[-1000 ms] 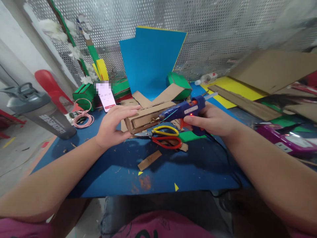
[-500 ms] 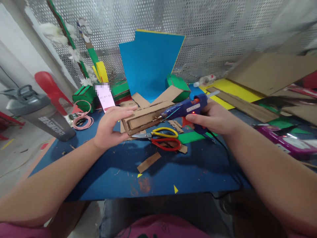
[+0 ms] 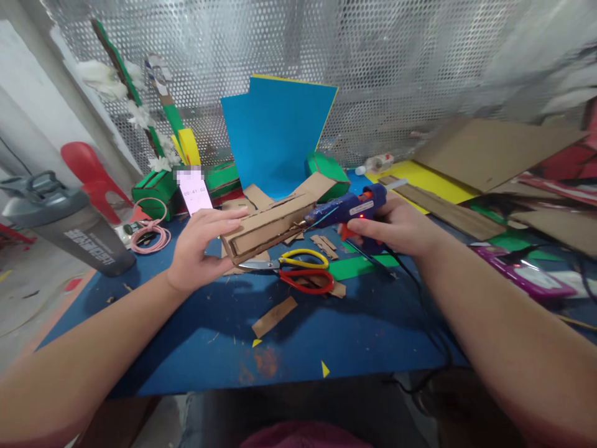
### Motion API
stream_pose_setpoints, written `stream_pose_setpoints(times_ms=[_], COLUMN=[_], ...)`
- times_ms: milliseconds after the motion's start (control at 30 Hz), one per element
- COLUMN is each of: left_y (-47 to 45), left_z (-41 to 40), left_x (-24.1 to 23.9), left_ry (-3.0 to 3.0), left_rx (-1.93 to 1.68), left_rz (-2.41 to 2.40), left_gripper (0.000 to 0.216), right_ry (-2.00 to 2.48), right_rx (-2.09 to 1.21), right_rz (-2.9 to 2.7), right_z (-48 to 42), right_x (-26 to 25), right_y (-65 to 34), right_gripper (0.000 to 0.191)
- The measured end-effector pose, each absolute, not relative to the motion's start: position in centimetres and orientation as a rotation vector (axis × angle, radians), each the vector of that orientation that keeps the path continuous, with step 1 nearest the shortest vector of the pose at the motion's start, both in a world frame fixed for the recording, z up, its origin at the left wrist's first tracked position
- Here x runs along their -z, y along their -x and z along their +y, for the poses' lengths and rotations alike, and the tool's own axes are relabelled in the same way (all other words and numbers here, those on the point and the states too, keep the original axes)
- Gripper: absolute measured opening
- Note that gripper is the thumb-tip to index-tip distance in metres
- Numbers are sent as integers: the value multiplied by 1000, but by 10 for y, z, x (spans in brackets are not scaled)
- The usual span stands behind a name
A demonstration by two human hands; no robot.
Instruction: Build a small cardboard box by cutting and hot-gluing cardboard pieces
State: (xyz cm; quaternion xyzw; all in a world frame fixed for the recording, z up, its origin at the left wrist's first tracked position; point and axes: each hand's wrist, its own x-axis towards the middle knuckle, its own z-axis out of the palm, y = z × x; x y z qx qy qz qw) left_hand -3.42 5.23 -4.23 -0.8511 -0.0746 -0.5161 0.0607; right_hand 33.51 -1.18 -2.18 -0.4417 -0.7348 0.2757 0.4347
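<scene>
My left hand (image 3: 198, 249) grips the left end of a long cardboard box (image 3: 265, 233), thumb below and fingers on top. In my right hand (image 3: 396, 227) is a blue hot glue gun (image 3: 347, 210) with a small red light lit. Its nozzle points left and meets the right part of the box; I cannot tell whether it touches. A whitish glue stick (image 3: 396, 184) pokes out of the gun's back. Under the box lie scissors (image 3: 305, 269) with one yellow and one red handle.
Cardboard scraps (image 3: 274, 316) and a green strip (image 3: 359, 267) lie on the blue table (image 3: 186, 348). At left stand a grey shaker bottle (image 3: 79, 230) and a phone (image 3: 194, 191). Blue sheets (image 3: 284, 137) lean behind. A purple device (image 3: 522, 270) sits right; the gun's black cord (image 3: 438, 336) trails off the front edge.
The whole view has shifted slightly, so everything sits a little lower and farther left. Both hands keep their holds, and the nozzle stays at nearly the same part of the box.
</scene>
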Motion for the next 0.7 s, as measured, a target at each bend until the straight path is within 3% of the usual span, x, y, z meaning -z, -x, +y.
stream_pose_setpoints(times_ms=[167,433,700], left_y=[36,36,39], left_z=[53,53,55], left_x=[38,35,35], left_ry=[2553,2512,2442], left_rx=[1523,1490,1475], left_rz=[-119,-114,-212], left_gripper=[53,54,37], right_ry=[1090,1164,1161], right_rx=[-682,-649,-608], right_rz=[-1869,-1815,-1760], right_z=[-13,-14,-19], right_x=[14,16,7], right_y=[-338,-345,-347], right_gripper=[39,36,27])
